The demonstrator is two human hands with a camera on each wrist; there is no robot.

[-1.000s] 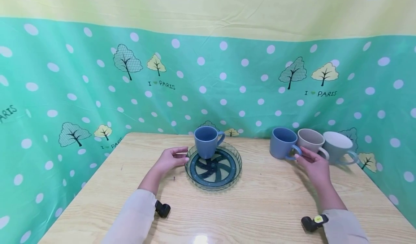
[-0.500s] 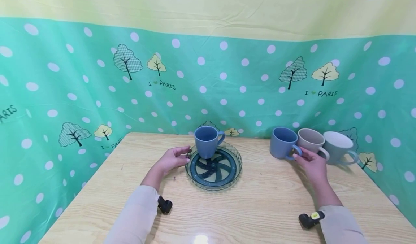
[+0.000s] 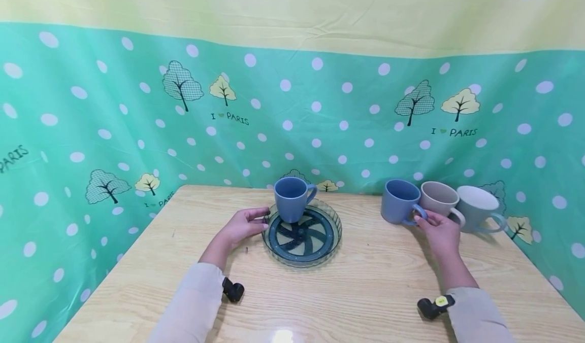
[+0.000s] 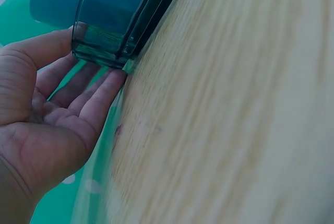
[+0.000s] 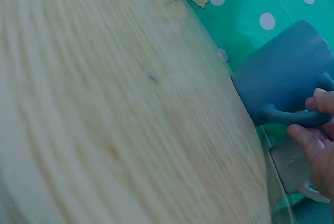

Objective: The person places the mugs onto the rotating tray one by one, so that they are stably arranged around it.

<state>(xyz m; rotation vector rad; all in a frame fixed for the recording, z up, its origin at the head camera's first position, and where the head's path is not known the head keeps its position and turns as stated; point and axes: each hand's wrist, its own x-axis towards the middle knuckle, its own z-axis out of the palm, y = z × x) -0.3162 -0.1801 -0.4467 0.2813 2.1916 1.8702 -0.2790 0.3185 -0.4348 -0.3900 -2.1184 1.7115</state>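
Observation:
A round clear dish (image 3: pixel 335 239) with fluted walls and a dark blue swirl-patterned disc in its bottom stands on the table. At its left rim, my left hand (image 3: pixel 242 226) holds the edge; the left wrist view shows the thumb (image 4: pixel 52 46) at the rim and the other fingers against the wall. Upright toward the back of the dish is a blue mug (image 3: pixel 291 201), handle to the right. My right hand (image 3: pixel 442 234) pinches the handle of a second blue mug (image 3: pixel 398 203), which stands upright at the back right.
Close beside the second blue mug stand a taupe mug (image 3: pixel 436 196) and a grey-blue mug with a white inside (image 3: pixel 477 206), near the right table edge. A green dotted curtain (image 3: pixel 320 119) hangs behind the wooden table (image 3: pixel 347 297).
My left hand has shifted slightly right, closer onto the dish rim. The right hand has drawn in a little at the blue mug's handle. The mugs and dish stay in place.

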